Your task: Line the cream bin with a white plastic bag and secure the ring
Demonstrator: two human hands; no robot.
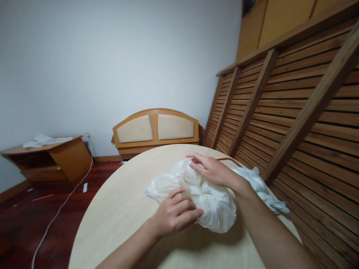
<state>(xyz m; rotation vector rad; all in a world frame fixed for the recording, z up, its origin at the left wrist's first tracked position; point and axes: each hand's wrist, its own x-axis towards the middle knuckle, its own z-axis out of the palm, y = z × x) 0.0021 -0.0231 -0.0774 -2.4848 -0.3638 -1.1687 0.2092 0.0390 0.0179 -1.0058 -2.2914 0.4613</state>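
A crumpled white plastic bag (215, 209) lies bunched up on the round pale wooden table (117, 201), with folds gathered near its middle. My left hand (178, 211) rests on the near left side of the bag, its fingers curled into the plastic. Across the far top side, my right hand (209, 168) curves over the bag with fingertips pressed on it. Both hands hold the bag between them. What is inside the bag, if anything, is hidden.
A second whitish plastic bag (262, 188) lies at the table's right edge, near a thin brown strip (230, 160). Slatted wooden panels (280, 112) lean close on the right. Behind stand a headboard (155, 127) and a low cabinet (67, 158). A white cable (60, 209) crosses the floor.
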